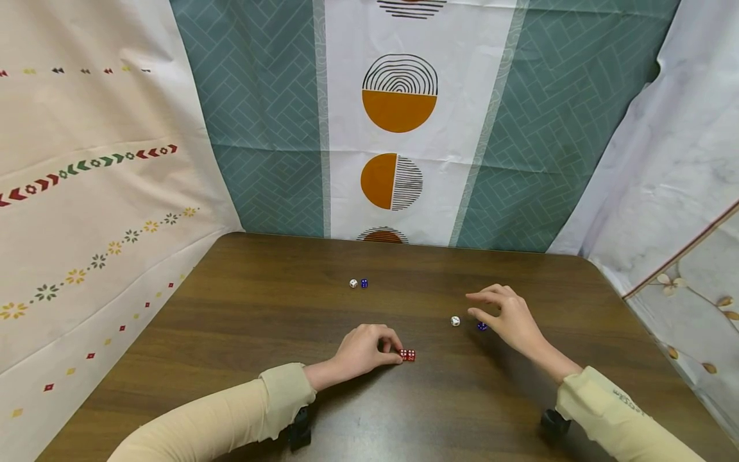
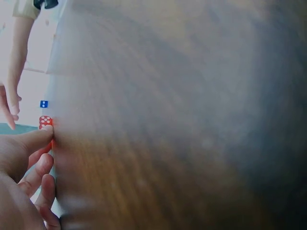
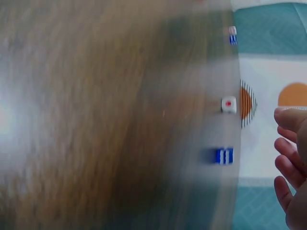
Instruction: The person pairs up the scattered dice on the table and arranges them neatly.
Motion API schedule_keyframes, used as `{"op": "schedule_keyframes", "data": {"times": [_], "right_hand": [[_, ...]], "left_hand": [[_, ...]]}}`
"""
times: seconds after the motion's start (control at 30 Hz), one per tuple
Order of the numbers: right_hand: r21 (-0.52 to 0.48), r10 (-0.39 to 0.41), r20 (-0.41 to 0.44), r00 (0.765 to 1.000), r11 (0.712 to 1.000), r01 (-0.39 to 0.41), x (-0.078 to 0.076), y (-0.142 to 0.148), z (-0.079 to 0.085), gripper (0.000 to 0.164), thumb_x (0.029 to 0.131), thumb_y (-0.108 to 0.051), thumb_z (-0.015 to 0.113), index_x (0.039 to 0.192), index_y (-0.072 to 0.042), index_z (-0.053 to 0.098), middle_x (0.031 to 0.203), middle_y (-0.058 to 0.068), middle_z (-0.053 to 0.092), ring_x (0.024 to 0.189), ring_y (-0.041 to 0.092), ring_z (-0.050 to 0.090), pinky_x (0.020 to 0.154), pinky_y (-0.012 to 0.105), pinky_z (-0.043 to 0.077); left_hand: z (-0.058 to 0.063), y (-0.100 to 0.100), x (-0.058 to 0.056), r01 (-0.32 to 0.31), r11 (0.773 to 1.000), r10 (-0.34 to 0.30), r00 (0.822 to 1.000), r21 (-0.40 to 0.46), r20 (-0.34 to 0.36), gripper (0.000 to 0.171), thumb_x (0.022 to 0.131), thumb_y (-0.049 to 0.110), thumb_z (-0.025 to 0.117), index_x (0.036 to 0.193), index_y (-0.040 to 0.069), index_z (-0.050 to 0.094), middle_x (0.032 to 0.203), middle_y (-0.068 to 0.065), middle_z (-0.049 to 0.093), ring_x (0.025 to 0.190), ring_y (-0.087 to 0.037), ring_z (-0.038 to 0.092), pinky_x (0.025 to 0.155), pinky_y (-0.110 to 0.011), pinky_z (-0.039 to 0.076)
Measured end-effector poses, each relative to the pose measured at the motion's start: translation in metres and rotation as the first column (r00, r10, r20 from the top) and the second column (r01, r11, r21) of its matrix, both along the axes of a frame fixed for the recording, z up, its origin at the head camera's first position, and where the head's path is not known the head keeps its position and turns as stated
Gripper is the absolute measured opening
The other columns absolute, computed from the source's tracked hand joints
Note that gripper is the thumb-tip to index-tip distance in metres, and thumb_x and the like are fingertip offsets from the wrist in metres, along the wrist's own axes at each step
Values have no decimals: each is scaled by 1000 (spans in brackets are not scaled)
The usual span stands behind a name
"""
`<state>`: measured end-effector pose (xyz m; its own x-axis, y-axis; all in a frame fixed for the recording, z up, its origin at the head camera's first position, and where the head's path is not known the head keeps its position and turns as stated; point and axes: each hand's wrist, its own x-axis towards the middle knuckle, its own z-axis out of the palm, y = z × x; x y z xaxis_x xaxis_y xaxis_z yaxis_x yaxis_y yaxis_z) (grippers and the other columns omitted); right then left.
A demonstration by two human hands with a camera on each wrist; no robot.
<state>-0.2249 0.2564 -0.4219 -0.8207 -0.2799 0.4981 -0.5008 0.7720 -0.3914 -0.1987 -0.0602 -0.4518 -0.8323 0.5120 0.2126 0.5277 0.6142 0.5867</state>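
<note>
In the head view my left hand [image 1: 365, 351] is low at the table's middle, its thumb and index finger pinching a red die [image 1: 402, 355]. A second red die [image 1: 411, 355] sits right against it. The left wrist view shows the thumb on a red die [image 2: 45, 121] with white pips. My right hand [image 1: 508, 321] hovers with parted thumb and fingers, holding nothing. Partly behind its thumb lies a blue die [image 1: 482, 326], and to the left of that a white die [image 1: 455, 321]. The right wrist view has this blue die [image 3: 224, 155] and white die [image 3: 229, 104] apart from the fingers.
Farther back on the brown wooden table [image 1: 277, 276], another white die [image 1: 353, 283] and blue die [image 1: 364, 283] lie side by side. Patterned cloth [image 1: 265, 128] hangs behind the table and along both sides.
</note>
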Motion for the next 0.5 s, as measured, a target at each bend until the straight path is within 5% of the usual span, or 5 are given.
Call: {"op": "schedule_keyframes", "data": {"times": [0.23, 0.5], "right_hand": [[14, -11, 39, 999, 1000, 10, -7, 22, -5, 24, 84, -14, 78, 109, -12, 76, 97, 2, 71, 87, 22, 58, 70, 33, 47], [53, -2, 191, 982, 999, -8, -6, 38, -10, 26, 87, -14, 74, 113, -15, 75, 102, 0, 71, 98, 24, 66, 78, 33, 52]], "left_hand": [[-1, 0, 0, 1, 1000, -1, 1000, -6, 4, 11, 79, 31, 83, 85, 25, 75, 66, 15, 53, 56, 3, 38, 52, -17, 29], [-1, 0, -1, 6, 1000, -6, 1000, -5, 0, 12, 79, 31, 83, 85, 25, 74, 66, 14, 53, 57, 4, 39, 52, -17, 31]]}}
